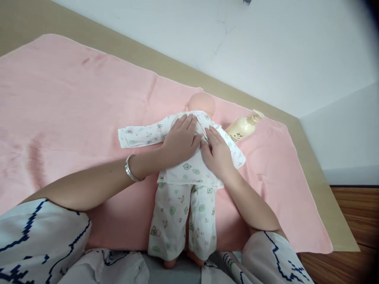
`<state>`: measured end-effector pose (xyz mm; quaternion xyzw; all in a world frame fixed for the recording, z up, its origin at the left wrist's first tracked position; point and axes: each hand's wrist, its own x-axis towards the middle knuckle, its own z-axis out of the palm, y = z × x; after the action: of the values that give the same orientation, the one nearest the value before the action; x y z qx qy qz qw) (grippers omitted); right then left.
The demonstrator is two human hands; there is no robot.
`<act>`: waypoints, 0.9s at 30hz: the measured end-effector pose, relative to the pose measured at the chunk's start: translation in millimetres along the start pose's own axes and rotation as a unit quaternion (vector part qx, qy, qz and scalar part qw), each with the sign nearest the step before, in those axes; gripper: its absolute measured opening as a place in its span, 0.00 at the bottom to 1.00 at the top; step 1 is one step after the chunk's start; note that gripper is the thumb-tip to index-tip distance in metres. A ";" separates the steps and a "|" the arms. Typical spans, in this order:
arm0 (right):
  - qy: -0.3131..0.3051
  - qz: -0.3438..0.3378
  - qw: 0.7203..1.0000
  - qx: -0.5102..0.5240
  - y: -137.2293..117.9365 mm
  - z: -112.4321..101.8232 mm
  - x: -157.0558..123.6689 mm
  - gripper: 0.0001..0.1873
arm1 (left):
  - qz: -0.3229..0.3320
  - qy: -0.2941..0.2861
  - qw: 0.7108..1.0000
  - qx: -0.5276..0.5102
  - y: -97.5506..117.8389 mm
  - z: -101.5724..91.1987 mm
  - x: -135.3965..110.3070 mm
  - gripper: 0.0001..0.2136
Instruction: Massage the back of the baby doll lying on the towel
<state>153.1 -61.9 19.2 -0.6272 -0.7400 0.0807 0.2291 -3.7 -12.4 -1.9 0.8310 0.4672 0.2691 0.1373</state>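
Note:
A baby doll lies on its back on a pink towel, head toward the wall, feet toward me. It wears a white printed top and matching trousers. My left hand lies flat on the doll's chest, fingers stretched and together, a silver bracelet on its wrist. My right hand rests beside it on the right side of the top, fingers extended over the fabric. The two hands touch at the chest's middle. One sleeve is spread out to the left.
A cream pump bottle lies on the towel just right of the doll's head. The towel covers a beige mattress against a white wall. Wooden floor shows at the right.

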 end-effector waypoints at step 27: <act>0.041 -0.025 0.999 -0.019 11.4 -0.8 9.9 0.28 | 0.017 0.009 0.999 0.037 16.5 -4.2 -15.2 0.26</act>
<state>162.6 -50.2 17.6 -0.6158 -0.7467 0.0348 0.2489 -0.9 -34.0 4.6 0.8410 0.4637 0.2613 0.0975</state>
